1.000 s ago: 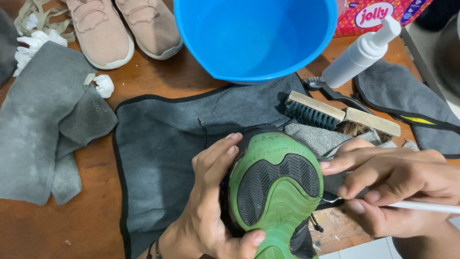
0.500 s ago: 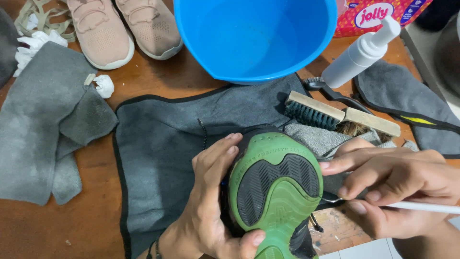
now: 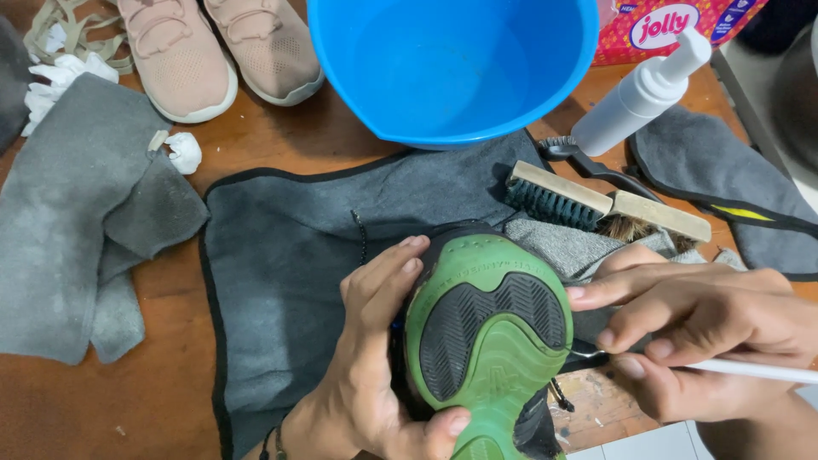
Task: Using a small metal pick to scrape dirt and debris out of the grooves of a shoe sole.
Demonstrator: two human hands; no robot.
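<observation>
- Brown wooden tabletop (image 3: 256,140) is carrying a spread dark grey cloth with black edging (image 3: 290,255), and the work is happening on top of that cloth, at about five o'clock in the view
- Lying sole-up there is a green rubber-soled shoe with a black tread panel (image 3: 490,332); its long axis is running from roughly twelve o'clock to six o'clock, with the rounded end pointing toward twelve o'clock, at the round blue plastic basin (image 3: 452,68)
- Left hand (image 3: 375,366) is wrapping the shoe from nine o'clock, fingers closing over the sole's edge and the thumb pressing near its lower end, so the grip is firm
- Right hand (image 3: 707,332) is coming in from three o'clock, fingers pinching a thin white stick-like tool (image 3: 758,370) while the index finger is touching the sole's right edge; the tool's working tip is hidden behind the fingers
- Judging from this, the detailing is going best if the left hand is keeping the shoe from rolling, and the tool is working in short, light strokes along the sole's edge
- Two wooden-backed brushes (image 3: 605,204) and a white pump bottle (image 3: 639,94) are lying at two o'clock, well apart from the hands
- A pair of pink knitted sneakers (image 3: 213,51) is sitting at eleven o'clock, and a crumpled light grey rag (image 3: 77,221) at nine o'clock
</observation>
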